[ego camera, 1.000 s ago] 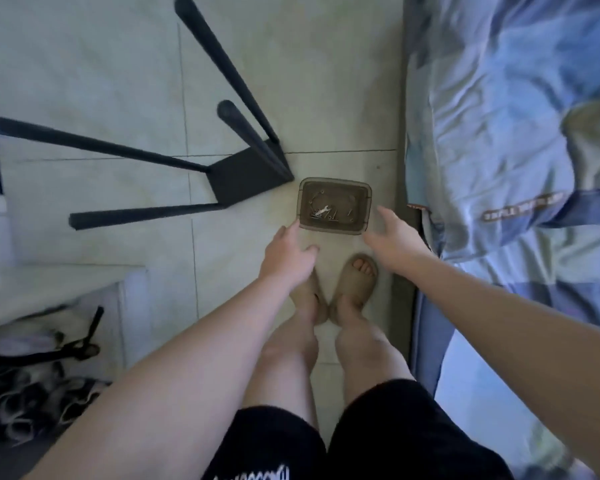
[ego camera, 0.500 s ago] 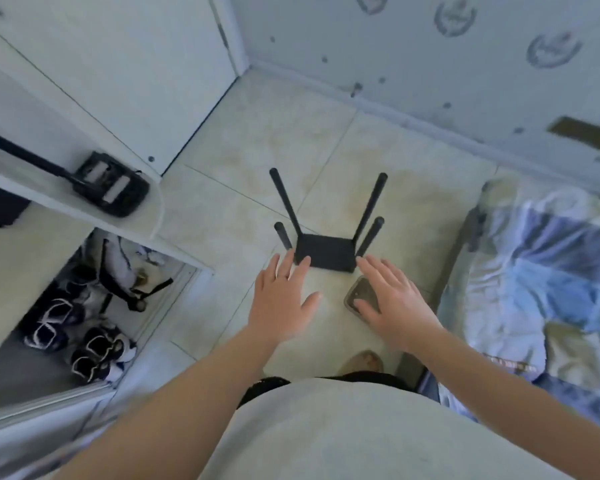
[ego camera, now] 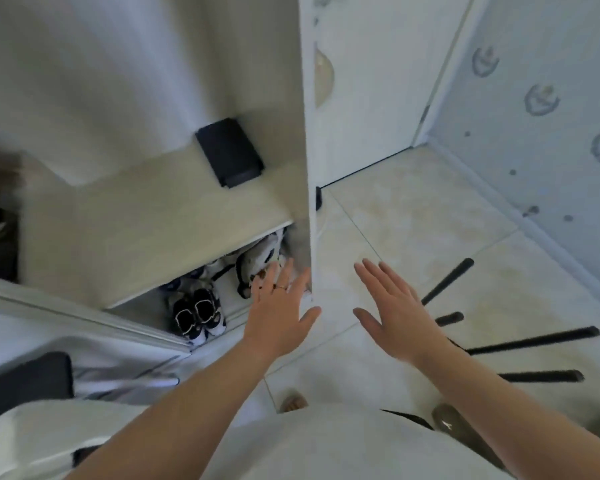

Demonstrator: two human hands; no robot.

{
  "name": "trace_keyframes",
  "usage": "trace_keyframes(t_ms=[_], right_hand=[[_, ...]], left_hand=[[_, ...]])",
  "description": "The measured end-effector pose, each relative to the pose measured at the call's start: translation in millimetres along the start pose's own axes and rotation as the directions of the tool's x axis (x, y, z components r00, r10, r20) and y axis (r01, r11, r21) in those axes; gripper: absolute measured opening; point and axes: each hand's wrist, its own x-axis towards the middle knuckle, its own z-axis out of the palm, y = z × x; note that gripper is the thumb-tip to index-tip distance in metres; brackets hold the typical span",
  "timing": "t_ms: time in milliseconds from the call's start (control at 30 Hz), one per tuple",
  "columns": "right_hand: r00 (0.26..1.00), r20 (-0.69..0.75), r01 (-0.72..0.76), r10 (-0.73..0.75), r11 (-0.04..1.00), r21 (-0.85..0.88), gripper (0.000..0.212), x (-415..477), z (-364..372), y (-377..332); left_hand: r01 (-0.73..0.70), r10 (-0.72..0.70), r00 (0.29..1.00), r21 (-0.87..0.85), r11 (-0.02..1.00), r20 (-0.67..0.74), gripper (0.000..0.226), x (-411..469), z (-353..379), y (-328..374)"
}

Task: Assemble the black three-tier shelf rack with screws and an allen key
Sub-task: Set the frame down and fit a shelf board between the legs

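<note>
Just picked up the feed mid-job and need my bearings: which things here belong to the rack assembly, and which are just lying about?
For the job:
- black rack frame, four round legs showing, on the pale tiled floor
- left hand and right hand, both empty

Lying about:
- flat black rectangular box on the white cabinet shelf
- black-and-white shoes underneath

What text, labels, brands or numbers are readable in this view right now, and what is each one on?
No readable text in this view.
The round emblems at the right: too blurred, no letters can be made out.
The black box: no label shows.
The shoes: white markings only, no brand legible.
</note>
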Motion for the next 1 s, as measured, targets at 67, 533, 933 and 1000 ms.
trace_keyframes(t_ms=[67,533,933,1000], right_hand=[[0.997,0.015,0.073,-0.073,0.997,-0.008,0.073,35,0,-27],[0.896,0.2,0.418,-0.396,0.905,-0.082,0.07,283,26,-146],[0.927,0.356,0.199,-0.115,0.957,-0.211,0.07,437,72,-155],[0.934,0.347,0.171,-0.079,0.955,-0.242,0.071,461,77,-148]], left_hand=[[0.079,-0.08,0.996,-0.013,0.997,-0.028,0.073,-1,-9,-37],[0.547,-0.56,0.827,-0.147,0.824,-0.06,0.076,55,-37,-199],[0.529,-0.553,0.821,-0.554,0.643,0.142,0.071,173,-43,-264],[0.521,-0.56,0.805,-0.687,0.506,0.197,0.07,207,-38,-277]])
